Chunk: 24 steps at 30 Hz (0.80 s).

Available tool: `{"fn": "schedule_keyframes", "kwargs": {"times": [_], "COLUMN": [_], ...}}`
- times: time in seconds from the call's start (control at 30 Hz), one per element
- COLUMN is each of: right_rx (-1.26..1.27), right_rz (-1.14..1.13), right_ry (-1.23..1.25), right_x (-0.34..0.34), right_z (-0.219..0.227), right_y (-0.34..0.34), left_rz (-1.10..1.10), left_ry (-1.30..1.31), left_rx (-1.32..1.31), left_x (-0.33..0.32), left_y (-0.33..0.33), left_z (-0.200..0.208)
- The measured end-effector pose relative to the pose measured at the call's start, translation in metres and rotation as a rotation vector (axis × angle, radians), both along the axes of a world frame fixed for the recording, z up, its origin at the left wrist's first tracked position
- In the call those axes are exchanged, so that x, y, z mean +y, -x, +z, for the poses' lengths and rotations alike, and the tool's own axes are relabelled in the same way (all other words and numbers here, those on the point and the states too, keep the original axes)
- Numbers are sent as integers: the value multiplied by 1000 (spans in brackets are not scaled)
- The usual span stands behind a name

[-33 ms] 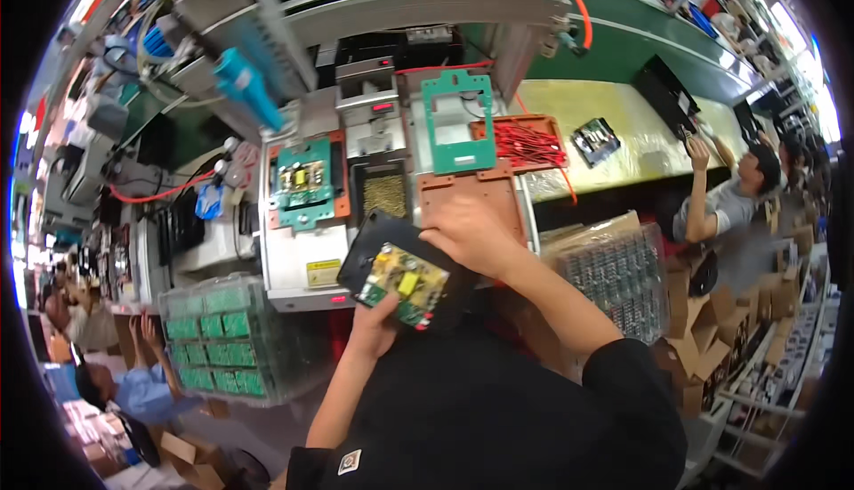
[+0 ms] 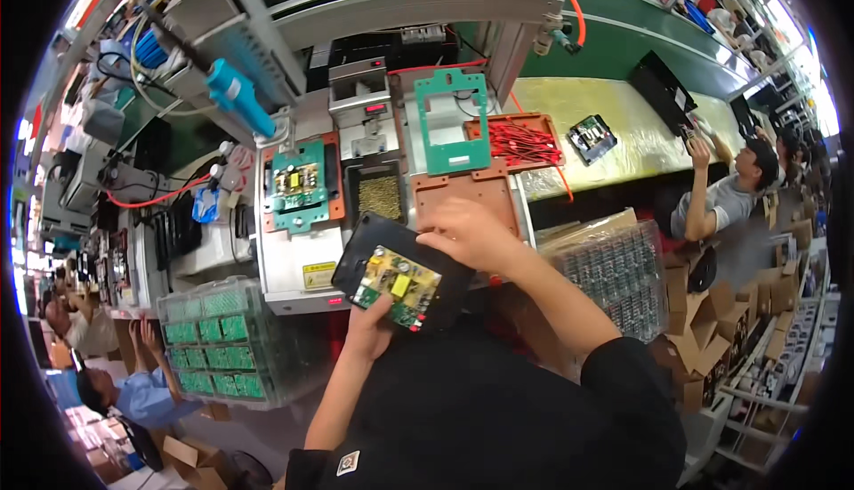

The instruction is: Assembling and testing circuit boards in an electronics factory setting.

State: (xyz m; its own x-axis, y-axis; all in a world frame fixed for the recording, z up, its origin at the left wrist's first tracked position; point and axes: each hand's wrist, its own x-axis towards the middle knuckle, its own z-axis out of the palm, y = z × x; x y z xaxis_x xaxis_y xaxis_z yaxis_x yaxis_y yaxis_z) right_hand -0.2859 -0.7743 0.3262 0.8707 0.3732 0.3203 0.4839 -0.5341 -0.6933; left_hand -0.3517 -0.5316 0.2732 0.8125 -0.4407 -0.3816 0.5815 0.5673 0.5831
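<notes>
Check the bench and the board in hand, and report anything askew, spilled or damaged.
Nothing stands out. The left hand and right hand hold a black case with a circuit board in it, tilted only because it is hand-held. The red wires lie loose but stay inside their tray.
</notes>
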Motion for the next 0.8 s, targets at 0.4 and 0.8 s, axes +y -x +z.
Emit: {"fn": "schedule_keyframes", "kwargs": {"times": [0.4,0.8], "right_rx": [-147,173], "right_rz": [-673,-560], "right_ry": [454,284], "right_x": [-214,-216], "right_z": [-137,-96], "right_y": [-131,-127], "left_rz": [209,348], "left_ry": [-85,-21], "left_rx": [-111,12], "left_x": [16,21], "left_y": [19,28], "left_z": [-9,-13]}}
